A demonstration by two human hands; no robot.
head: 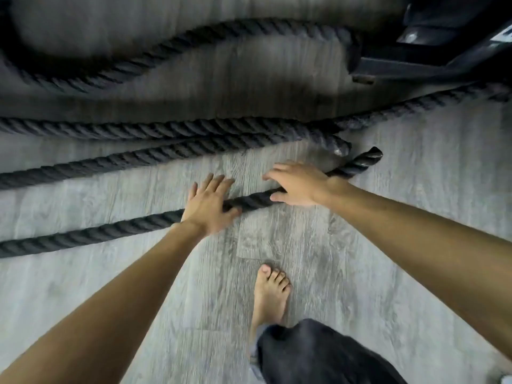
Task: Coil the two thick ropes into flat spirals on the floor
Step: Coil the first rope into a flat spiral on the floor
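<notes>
Thick dark twisted ropes lie on the grey wood-look floor. The near rope (110, 231) runs from the left edge up to its capped end (365, 160). My left hand (207, 206) lies flat over this rope, fingers spread. My right hand (299, 184) arches over it nearer the end, thumb on the near side, fingers on the far side, not closed round it. A second rope (138, 157) lies just beyond, its taped end (339, 146) close to my right hand. Two more runs of rope (166, 128) (194, 42) lie farther off.
A dark piece of equipment with a metal base (415, 62) stands at the top right, where the ropes lead. My bare foot (271, 295) and dark trouser leg (318, 356) are on the floor (388, 217) just below the hands.
</notes>
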